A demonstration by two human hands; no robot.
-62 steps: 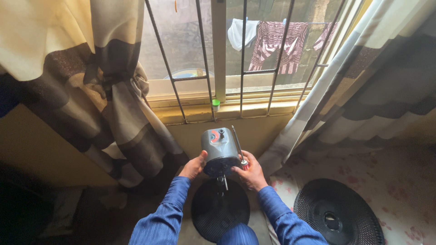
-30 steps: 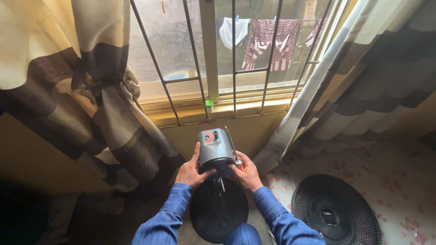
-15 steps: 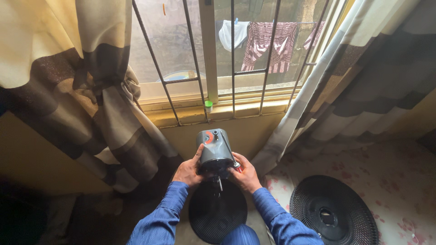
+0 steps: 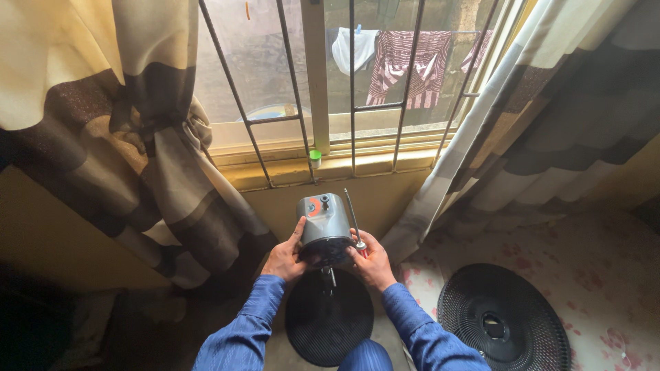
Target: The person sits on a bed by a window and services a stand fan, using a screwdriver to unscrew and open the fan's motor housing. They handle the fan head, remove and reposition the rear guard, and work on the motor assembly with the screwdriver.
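Base: the round black fan base (image 4: 328, 323) sits on the floor between our blue sleeves.
Left hand (image 4: 285, 257): we clasp the grey fan motor housing (image 4: 324, 223) on its left side.
Right hand (image 4: 372, 260): we press the housing's right side, fingers also pinching a screwdriver (image 4: 353, 220).
Right: a black fan grille (image 4: 505, 319) lies apart, with open floor around it.
Beyond: wall, sill and window bars (image 4: 353, 89) stand close.

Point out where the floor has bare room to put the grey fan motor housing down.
Free: the flowered floor right of the loose fan grille, below the right curtain. Crowded: in front of the person, where both hands, left hand and right hand, grip the motor housing above the round base.
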